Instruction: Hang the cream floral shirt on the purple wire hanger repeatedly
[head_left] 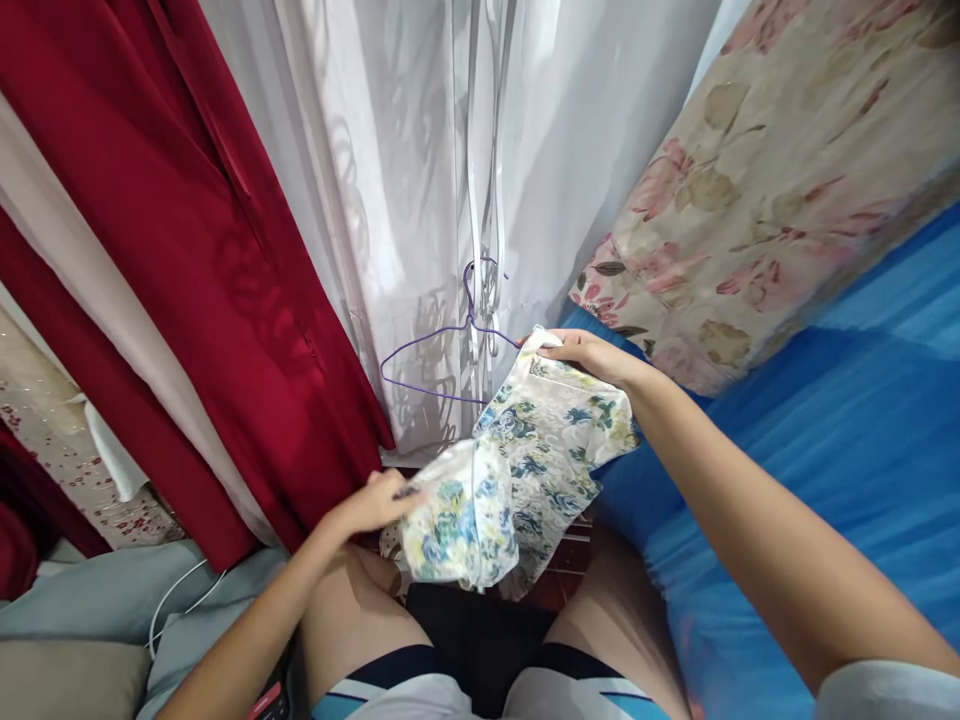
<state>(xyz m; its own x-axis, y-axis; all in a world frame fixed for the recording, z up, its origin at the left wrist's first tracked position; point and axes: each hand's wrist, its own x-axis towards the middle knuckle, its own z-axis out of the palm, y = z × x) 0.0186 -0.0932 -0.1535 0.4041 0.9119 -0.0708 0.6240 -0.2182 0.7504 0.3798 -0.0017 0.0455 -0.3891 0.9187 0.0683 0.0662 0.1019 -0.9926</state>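
A short white garment with a blue, green and yellow floral print spreads between my hands. At its upper edge, my right hand pinches the white trim at the neck, beside the right arm of a purple hanger. That hanger hangs by its hook from white straps; its left side is bare, while its right end passes behind the cloth. Lower down on the left, my left hand is closed on the garment's left part, slightly blurred. The tips of the left fingers are partly hidden.
White curtains hang straight ahead, with a red curtain on the left. Rose-printed fabric and blue fabric hang close on the right. Grey cushions and a white cable lie at the lower left.
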